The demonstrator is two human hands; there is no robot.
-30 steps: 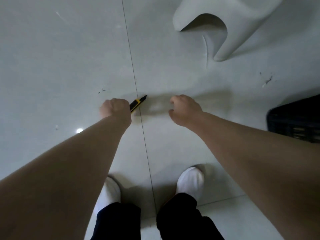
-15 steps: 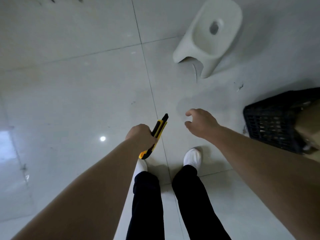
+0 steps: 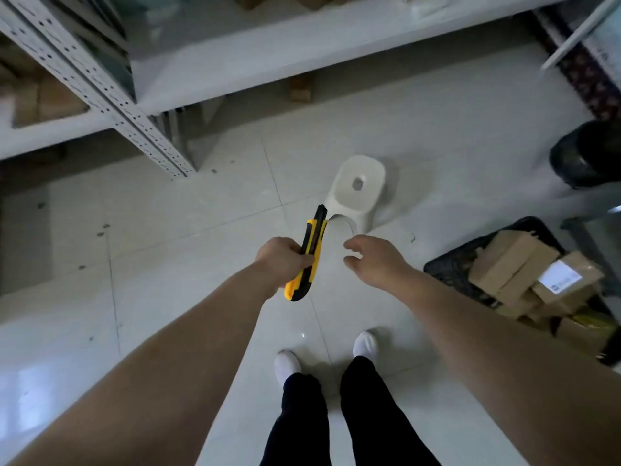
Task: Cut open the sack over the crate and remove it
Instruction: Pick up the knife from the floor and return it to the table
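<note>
My left hand (image 3: 280, 260) grips a yellow and black utility knife (image 3: 307, 255) held upright in front of me, its tip pointing away. My right hand (image 3: 374, 260) hovers just right of the knife with loosely curved fingers, holding nothing. A black plastic crate (image 3: 450, 264) stands on the floor at the right, filled with several cardboard boxes (image 3: 517, 267). No sack is visible over the crate.
A small white plastic stool (image 3: 359, 193) stands on the tiled floor just beyond my hands. Grey metal shelving (image 3: 111, 92) with boxes runs along the back and left. A dark bag (image 3: 588, 156) sits at the far right. My feet (image 3: 364, 344) are below.
I have straightened up from the floor: the view has pulled back, showing the shelving and the whole crate. My left hand has lifted the knife and turned it upright. My right hand's fingers have loosened.
</note>
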